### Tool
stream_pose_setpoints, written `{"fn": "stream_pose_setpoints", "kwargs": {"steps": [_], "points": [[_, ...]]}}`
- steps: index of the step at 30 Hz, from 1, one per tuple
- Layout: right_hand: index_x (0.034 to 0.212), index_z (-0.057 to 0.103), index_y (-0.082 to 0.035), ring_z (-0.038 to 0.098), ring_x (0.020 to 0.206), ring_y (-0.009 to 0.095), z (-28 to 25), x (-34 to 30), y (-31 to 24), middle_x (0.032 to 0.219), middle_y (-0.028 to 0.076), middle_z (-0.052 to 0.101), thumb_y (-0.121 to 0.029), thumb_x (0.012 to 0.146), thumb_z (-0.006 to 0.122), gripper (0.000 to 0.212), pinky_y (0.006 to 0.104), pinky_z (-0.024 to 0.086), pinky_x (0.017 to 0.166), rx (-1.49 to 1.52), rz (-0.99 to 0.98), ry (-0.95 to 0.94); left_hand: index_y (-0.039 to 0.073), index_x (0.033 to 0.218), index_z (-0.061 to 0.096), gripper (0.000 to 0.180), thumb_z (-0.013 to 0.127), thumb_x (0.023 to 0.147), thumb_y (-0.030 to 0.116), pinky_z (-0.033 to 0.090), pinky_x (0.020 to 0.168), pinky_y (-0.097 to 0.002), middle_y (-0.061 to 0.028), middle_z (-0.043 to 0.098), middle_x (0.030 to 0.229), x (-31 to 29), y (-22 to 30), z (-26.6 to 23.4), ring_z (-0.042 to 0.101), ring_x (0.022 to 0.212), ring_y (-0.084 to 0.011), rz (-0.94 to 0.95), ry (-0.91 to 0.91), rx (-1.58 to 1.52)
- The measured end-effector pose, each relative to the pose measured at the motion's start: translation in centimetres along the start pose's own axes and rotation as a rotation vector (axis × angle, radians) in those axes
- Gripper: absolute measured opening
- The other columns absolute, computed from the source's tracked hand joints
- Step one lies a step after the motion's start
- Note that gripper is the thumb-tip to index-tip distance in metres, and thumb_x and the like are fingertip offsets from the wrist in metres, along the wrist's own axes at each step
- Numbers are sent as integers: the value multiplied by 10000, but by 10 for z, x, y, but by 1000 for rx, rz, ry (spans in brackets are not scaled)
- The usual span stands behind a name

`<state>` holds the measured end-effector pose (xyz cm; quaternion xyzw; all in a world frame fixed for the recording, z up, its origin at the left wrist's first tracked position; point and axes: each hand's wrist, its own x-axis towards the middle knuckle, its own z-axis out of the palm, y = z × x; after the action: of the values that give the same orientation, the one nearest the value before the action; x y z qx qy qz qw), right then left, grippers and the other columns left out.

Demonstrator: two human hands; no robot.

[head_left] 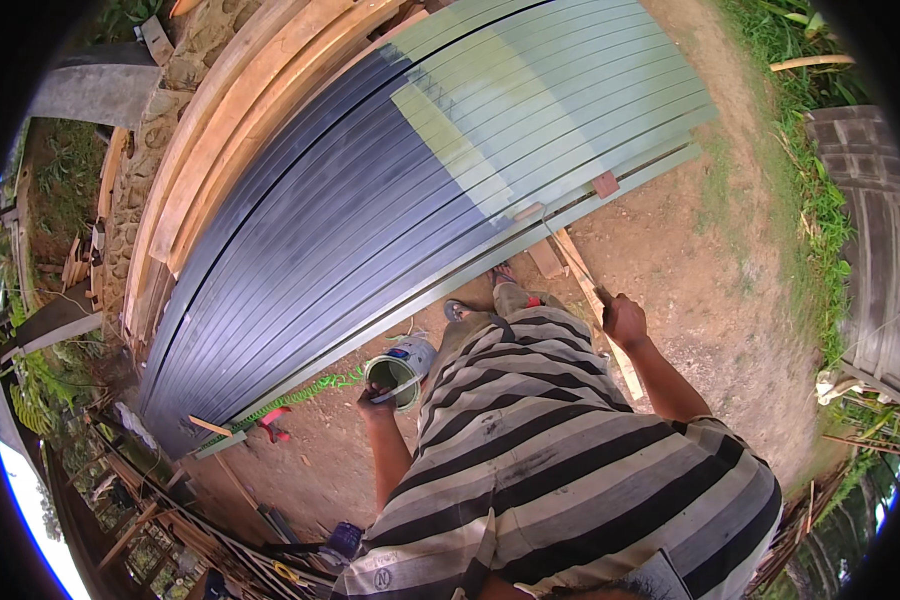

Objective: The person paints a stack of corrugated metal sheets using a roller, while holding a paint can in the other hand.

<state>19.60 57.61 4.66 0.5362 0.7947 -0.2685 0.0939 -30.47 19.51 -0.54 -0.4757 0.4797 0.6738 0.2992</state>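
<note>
My left hand (375,403) holds an open paint can (400,370) by its rim, low beside my striped shirt. My right hand (624,320) is shut on a long handle (576,262) that reaches up to a brush or roller head (530,212) at the edge of the slats. A wide bed of long slats (370,200) lies in front of me: the left part is dark grey, the right part (570,90) is pale green. My sandalled feet (480,295) stand on bare dirt next to the slats.
Unpainted wooden planks (240,110) are stacked beyond the slats by a stone wall (160,130). A green coiled hose (300,395) and a red tool (273,423) lie on the dirt at left. Grass and weathered boards (870,230) lie to the right.
</note>
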Motion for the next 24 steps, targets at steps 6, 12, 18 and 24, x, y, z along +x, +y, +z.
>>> {"fn": "stream_pose_setpoints", "kwargs": {"steps": [6,12,18,24], "points": [[1173,685,-135,679,806,428,22,57,-19,888,241,659,-194,920,499,319,523,554,736,-64,10,-3,142,890,548,269,330,1013,239,392,506,-300,-2,558,712,0,9,-18,478,554,-178,62,208,-53],[1066,687,-67,693,877,421,21,182,-54,932,234,690,-209,959,454,293,516,570,796,-4,-80,112,129,802,527,289,356,1010,234,368,487,-285,32,459,601,-36,18,47,439,519,-139,94,66,17],[989,668,-77,694,911,403,-12,194,-68,944,213,695,-205,968,480,229,505,561,801,-20,-58,34,90,810,598,304,375,984,202,298,489,-261,76,355,546,-76,22,121,377,505,-93,99,-94,-23],[1210,656,-137,698,810,420,-7,57,-9,890,224,687,-144,875,552,351,512,570,730,-50,-54,-84,1,1198,618,459,353,1011,326,321,550,-285,65,334,592,-114,22,181,397,559,-106,129,-315,-111]]}}
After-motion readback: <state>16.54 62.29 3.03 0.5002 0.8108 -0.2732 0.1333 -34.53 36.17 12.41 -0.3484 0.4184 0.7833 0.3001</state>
